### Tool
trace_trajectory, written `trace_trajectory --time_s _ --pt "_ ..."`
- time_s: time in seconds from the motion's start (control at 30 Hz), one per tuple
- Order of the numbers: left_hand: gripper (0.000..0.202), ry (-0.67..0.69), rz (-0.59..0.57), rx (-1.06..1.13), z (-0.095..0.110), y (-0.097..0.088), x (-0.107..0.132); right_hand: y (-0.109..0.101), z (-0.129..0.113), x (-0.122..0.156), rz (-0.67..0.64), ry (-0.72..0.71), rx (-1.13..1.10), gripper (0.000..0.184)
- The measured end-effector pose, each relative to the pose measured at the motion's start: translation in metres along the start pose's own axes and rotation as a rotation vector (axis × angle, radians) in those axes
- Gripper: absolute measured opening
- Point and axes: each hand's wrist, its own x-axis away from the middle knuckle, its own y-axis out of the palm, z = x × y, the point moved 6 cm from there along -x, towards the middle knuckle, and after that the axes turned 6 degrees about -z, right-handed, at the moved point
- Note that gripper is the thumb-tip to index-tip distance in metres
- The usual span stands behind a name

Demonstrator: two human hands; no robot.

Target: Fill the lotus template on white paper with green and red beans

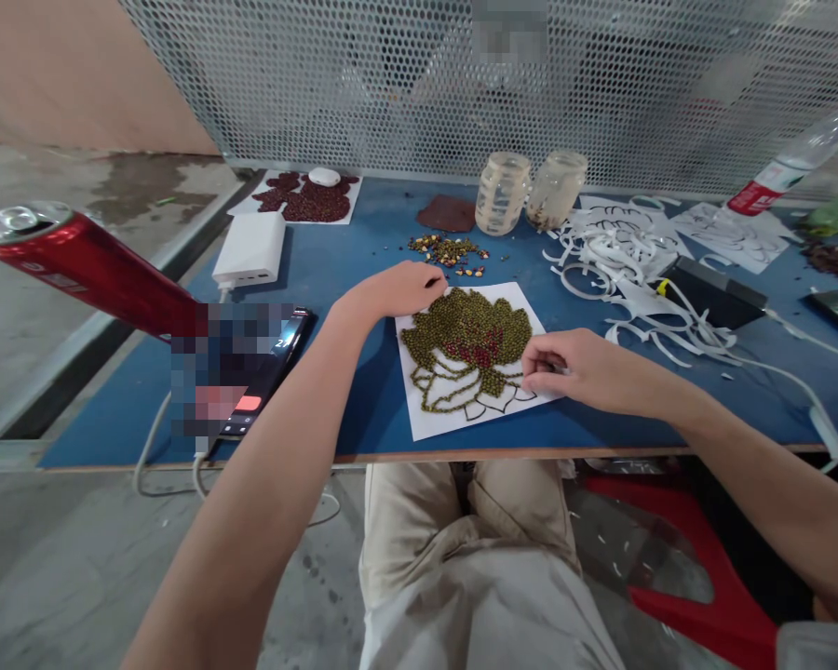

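Note:
A white sheet (419, 419) carries a flower picture (461, 321) made of green beans, with a patch of red beans (485, 348) in its middle. Several petals at the bottom are only black outlines or rows of beans. My left hand (406, 287) rests by the sheet's upper left corner, fingers bent down and closed; their tips are mostly hidden. At the sheet's right edge, my right hand (565, 365) has its fingers curled in a pinch beside the lower petals. Whatever it holds is too small to make out. Mixed loose beans (447, 249) lie just beyond my left hand.
Two glass jars (503, 195) stand at the back near a perforated metal screen (391, 93). White paper strips (621, 251) and a black box (716, 290) lie right. Leftward are a red can (104, 270), phone (279, 363), white power bank (251, 247) and dark red bean picture (314, 200).

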Motion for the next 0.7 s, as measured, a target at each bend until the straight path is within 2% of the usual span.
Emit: trace_trajectory --time_s 0.17,0.33,0.43,0.53,0.7 --pt "0.031 -0.004 -0.01 -0.011 0.001 0.0 0.001 -0.007 -0.005 0.009 0.148 -0.189 0.139 0.023" --pt "0.028 -0.018 -0.008 -0.023 0.001 0.0 -0.001 -0.03 -0.013 0.005 0.31 -0.231 0.279 0.024" --pt "0.027 0.004 -0.003 -0.031 -0.001 0.001 -0.003 -0.055 -0.011 -0.023 0.363 -0.227 0.36 0.021" --pt "0.027 0.019 -0.006 -0.038 -0.003 0.002 -0.004 -0.078 0.002 -0.068 0.389 -0.192 0.401 0.021" --pt "0.028 0.008 0.001 -0.06 0.0 0.0 -0.002 -0.094 0.029 -0.139 0.357 -0.113 0.509 0.023"
